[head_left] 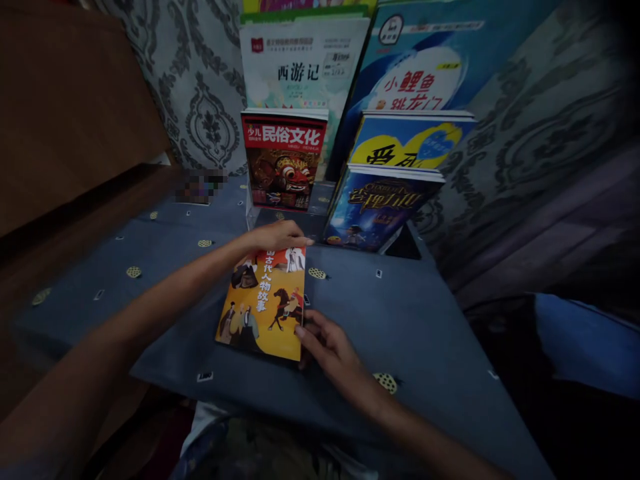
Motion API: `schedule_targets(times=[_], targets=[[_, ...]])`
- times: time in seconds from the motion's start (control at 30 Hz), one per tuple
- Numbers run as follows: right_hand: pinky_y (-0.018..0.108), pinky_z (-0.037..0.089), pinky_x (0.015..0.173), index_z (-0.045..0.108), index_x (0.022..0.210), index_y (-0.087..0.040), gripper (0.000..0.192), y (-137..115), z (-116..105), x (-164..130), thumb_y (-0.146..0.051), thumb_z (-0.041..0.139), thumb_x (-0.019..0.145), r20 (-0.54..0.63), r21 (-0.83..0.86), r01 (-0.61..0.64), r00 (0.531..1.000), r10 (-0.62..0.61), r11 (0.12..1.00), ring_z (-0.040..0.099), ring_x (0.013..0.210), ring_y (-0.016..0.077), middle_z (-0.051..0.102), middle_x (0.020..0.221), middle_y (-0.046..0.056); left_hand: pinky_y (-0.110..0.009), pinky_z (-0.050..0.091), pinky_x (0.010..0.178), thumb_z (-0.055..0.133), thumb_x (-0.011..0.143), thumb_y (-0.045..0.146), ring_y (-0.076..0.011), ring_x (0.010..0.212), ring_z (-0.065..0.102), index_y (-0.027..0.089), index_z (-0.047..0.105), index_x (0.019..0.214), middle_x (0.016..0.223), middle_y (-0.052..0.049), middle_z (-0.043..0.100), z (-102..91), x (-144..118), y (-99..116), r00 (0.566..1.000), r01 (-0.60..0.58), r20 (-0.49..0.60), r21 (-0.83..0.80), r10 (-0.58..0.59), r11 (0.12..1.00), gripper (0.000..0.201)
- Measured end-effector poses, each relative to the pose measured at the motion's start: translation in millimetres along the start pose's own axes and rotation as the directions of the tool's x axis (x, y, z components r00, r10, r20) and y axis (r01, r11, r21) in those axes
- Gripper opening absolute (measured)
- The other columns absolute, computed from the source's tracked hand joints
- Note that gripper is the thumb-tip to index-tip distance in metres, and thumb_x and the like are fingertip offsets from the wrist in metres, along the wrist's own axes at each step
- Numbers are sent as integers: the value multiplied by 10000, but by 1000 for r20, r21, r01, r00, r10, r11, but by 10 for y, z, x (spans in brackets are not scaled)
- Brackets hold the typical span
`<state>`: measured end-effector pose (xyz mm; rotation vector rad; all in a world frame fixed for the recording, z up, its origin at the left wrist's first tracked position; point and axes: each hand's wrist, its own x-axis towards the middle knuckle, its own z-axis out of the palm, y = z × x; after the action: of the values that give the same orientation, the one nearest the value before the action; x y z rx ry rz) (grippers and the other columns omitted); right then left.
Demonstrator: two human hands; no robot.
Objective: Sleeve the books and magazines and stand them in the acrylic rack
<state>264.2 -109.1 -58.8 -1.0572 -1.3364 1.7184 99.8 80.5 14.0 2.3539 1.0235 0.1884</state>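
Note:
An orange and yellow paperback book point(270, 313) with Chinese lettering and illustrated figures lies cover up in front of me, slightly tilted. My left hand point(280, 235) reaches across its top end, fingers closed over that edge and covering part of the cover. At the lower right side, my right hand point(327, 347) grips the book's edge, thumb on the cover and fingers partly hidden beside and beneath it. Just beyond my left hand stands a red-topped book with a mask picture point(283, 160). A dark blue book point(377, 207) leans upright to its right.
Behind these stand a yellow and blue book point(410, 140), a pale green book point(303, 67) and a large teal book point(425, 53). A patterned cloth point(165, 267) covers the table. A brown wooden panel point(75, 100) rises at the left, with a patterned curtain point(210, 113) behind.

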Motion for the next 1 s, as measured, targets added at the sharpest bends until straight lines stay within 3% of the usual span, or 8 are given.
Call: schedule_targets(times=[0.13,0.23,0.4,0.5,0.6,0.73,0.87,1.0], targets=[[254,528,522,558,1133,-190,594,38,-86,16,-657,698,794,-39,18,-55,998,56,998,583,507,112,610,676,-53,-264,308,590,452,957,533,-114,602,433,160,537,635,616,6,505,228,107,-169,999,5,-44,-48,-8,999,500],[255,523,495,507,1206,-190,634,39,-121,17,-635,699,798,-66,30,-113,991,114,993,624,505,131,596,662,-68,-270,395,708,460,980,396,-149,764,556,139,645,870,830,-43,641,311,6,-224,985,-60,-157,40,65,997,336],[254,517,463,429,1317,-195,703,29,-235,2,-591,700,803,-25,5,-194,981,194,981,657,510,148,604,706,-61,-345,471,878,367,1040,321,-212,968,613,143,654,1068,1054,-106,672,490,-565,-317,957,-22,-275,256,94,966,339],[261,483,419,457,1348,-188,602,-27,-354,16,-540,609,883,-63,-247,-134,990,122,960,598,462,142,607,686,-47,-420,477,981,361,1055,375,-251,1112,609,171,634,1185,1242,-123,660,616,-909,-432,926,86,-374,335,49,938,365],[300,520,497,610,1225,-193,371,-129,-411,96,-437,518,962,-128,-622,74,973,-194,780,604,525,163,636,685,-4,-433,479,1049,356,1057,362,-252,1235,589,177,603,1274,1372,-124,621,707,-1067,-546,908,108,-418,314,35,943,377],[433,600,891,658,1209,-222,288,-198,-327,332,-294,476,997,134,-789,400,852,-505,465,708,1007,253,742,1095,107,-439,479,1088,371,1051,351,-252,1309,570,159,585,1322,1426,-141,595,760,-1062,-608,894,116,-448,278,21,954,395],[558,425,1167,561,1402,-187,428,-103,-288,629,-320,497,1001,400,-791,549,798,-450,270,523,1393,275,601,1450,151,-462,482,1094,370,1053,348,-262,1345,556,158,576,1342,1463,-146,574,775,-1046,-609,895,131,-447,275,6,952,403],[597,297,1232,526,1447,-156,497,-27,-442,876,-405,485,1020,392,-815,513,831,-396,270,426,1477,276,514,1535,175,-467,474,1106,374,1053,344,-250,1375,536,184,562,1369,1485,-131,565,782,-1063,-623,901,140,-434,279,-5,950,401]])
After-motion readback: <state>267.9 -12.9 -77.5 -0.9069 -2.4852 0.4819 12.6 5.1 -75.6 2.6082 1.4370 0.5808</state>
